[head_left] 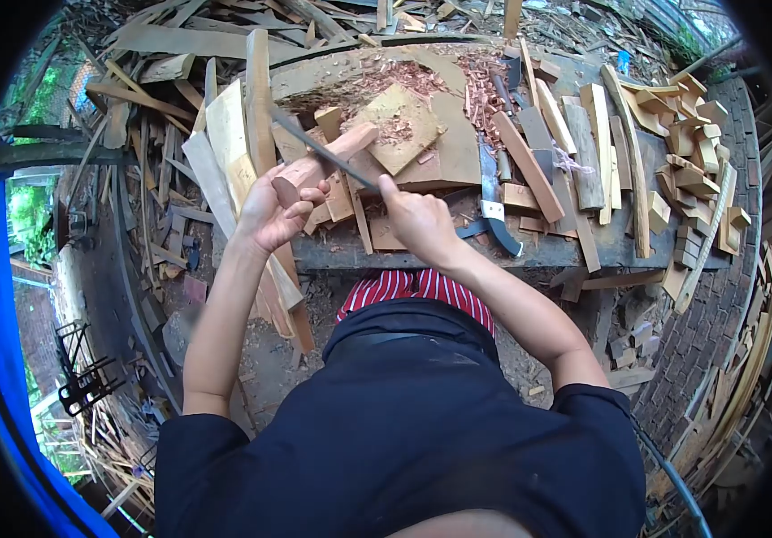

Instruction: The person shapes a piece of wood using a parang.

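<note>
My left hand (280, 211) is closed around the near end of a carved, reddish wooden piece (337, 148), thick at the palm and narrowing away from me. In my right hand (420, 220) is one end of a long, narrow, dark file (323, 152). The file slants across the wooden piece, its far end pointing up and left, and my right thumb lies along it. Its handle is hidden in my fist. Just beyond both hands, a square wooden block (397, 125) sprinkled with shavings rests on a larger board (453, 170).
A workbench (359, 258) stands before me. To the right lie a blade with a black-and-white handle (498, 220), wooden strips (529, 166) and a pile of cut blocks (695, 193). Long planks (229, 134) lean at the left. Reddish shavings (408, 76) cover the bench's far part.
</note>
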The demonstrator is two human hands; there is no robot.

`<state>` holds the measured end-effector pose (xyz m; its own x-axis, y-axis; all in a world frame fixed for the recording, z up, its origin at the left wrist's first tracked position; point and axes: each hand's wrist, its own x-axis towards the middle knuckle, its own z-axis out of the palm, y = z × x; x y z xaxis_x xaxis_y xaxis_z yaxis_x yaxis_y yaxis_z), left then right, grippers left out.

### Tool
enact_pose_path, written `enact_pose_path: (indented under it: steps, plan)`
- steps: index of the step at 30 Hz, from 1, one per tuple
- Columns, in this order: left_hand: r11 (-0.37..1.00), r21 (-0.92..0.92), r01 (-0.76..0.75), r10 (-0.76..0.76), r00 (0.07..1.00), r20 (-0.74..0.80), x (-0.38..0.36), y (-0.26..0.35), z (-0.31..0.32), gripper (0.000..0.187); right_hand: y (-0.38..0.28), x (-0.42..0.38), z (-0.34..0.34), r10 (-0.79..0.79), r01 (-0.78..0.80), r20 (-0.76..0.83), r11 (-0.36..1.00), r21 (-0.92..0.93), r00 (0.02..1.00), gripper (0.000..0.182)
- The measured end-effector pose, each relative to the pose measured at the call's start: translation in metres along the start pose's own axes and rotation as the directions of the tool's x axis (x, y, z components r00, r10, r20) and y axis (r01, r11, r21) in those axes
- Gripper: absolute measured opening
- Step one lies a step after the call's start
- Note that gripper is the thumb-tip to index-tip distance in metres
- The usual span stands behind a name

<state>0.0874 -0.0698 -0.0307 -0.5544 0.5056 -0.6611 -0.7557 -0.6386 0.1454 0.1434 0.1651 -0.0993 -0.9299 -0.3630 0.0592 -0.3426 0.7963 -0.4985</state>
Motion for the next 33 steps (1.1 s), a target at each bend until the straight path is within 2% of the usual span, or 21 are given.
enact_pose_path:
  steps: [1,2,3,5,8,10,12,16,18,19,20,22,23,24,26,27,28,30,32,33]
  plan:
    - [0.996,-0.083,0.015,-0.016,1.000,-0.007,-0.004,-0.001,0.002,0.046,0.011,0.002,0.011,0.069,-0.069,0.012,0.997,-0.039,0.998,0.031]
    - [0.996,-0.084,0.002,-0.002,1.000,-0.006,-0.005,0.001,-0.002,0.046,0.030,0.009,0.022,0.131,-0.129,0.016,0.988,-0.079,0.991,0.026]
    - [0.983,-0.182,0.039,-0.033,0.999,0.038,-0.005,0.003,-0.010,0.044,0.045,0.018,0.025,0.254,-0.250,0.055,0.965,-0.075,0.966,0.030]
    - [0.897,-0.418,0.146,-0.087,0.984,0.156,-0.002,0.009,-0.024,0.046,0.063,0.020,0.038,0.211,-0.210,0.001,0.976,-0.060,0.978,0.032]
    - [0.851,-0.498,0.168,-0.099,0.982,0.163,-0.005,0.007,-0.016,0.047,0.069,0.018,0.046,0.195,-0.195,-0.004,0.979,-0.067,0.981,0.033]
    - [0.854,-0.493,0.163,-0.084,0.980,0.178,-0.004,0.004,-0.011,0.046,0.069,0.019,0.048,0.196,-0.197,-0.009,0.979,-0.056,0.980,0.034]
    - [0.854,-0.493,0.165,-0.079,0.979,0.190,-0.004,0.002,-0.009,0.046,0.069,0.011,0.049,0.139,-0.142,-0.078,0.989,-0.036,0.987,0.036]
    - [0.814,-0.559,0.154,-0.084,0.985,0.149,-0.005,-0.001,0.003,0.044,0.025,-0.003,0.025,0.088,-0.087,0.017,0.994,-0.062,0.996,0.040]
    - [0.789,-0.598,0.141,-0.075,0.988,0.135,-0.004,0.003,0.010,0.043,0.016,-0.011,0.020,0.036,-0.036,-0.027,0.999,-0.009,0.999,0.038]
    - [0.783,-0.607,0.139,-0.071,0.988,0.135,-0.004,0.003,0.011,0.043,0.021,-0.004,0.021,0.125,-0.121,0.064,0.991,-0.056,0.990,0.036]
    - [0.773,-0.619,0.139,-0.075,0.989,0.129,-0.006,-0.001,0.009,0.043,0.034,0.003,0.023,0.190,-0.182,0.090,0.979,-0.090,0.978,0.035]
    - [0.780,-0.610,0.141,-0.070,0.988,0.138,-0.005,-0.003,0.001,0.042,0.052,0.022,0.021,0.243,-0.244,0.013,0.970,0.013,0.970,0.038]
    - [0.787,-0.599,0.146,-0.070,0.986,0.149,-0.003,0.000,0.001,0.041,0.050,0.022,0.024,0.286,-0.285,0.091,0.958,-0.018,0.954,0.041]
    - [0.791,-0.593,0.148,-0.069,0.986,0.154,-0.002,0.003,0.005,0.041,0.052,0.018,0.031,0.187,-0.187,0.027,0.982,0.000,0.982,0.043]
    - [0.792,-0.594,0.142,-0.070,0.987,0.142,-0.004,-0.001,0.007,0.041,0.022,0.010,0.012,0.197,-0.198,0.102,0.980,0.001,0.975,0.042]
    - [0.799,-0.590,0.116,-0.065,0.992,0.108,-0.005,-0.001,0.008,0.040,0.012,0.000,0.010,0.092,-0.093,0.008,0.995,0.031,0.996,0.042]
    - [0.797,-0.593,0.117,-0.067,0.992,0.105,-0.005,-0.001,0.007,0.040,0.011,-0.002,0.011,0.106,-0.108,0.041,0.993,0.054,0.994,0.043]
    - [0.817,-0.557,0.150,-0.098,0.988,0.122,-0.007,0.000,0.007,0.040,0.031,0.006,0.024,0.160,-0.160,0.003,0.987,-0.018,0.987,0.040]
    - [0.820,-0.557,0.134,-0.075,0.989,0.127,-0.007,0.005,0.005,0.042,0.040,0.017,0.031,0.128,-0.128,-0.039,0.992,0.007,0.991,0.040]
    - [0.816,-0.563,0.135,-0.073,0.989,0.132,-0.005,0.004,0.003,0.044,0.041,0.021,0.027,0.155,-0.155,0.003,0.988,-0.008,0.988,0.039]
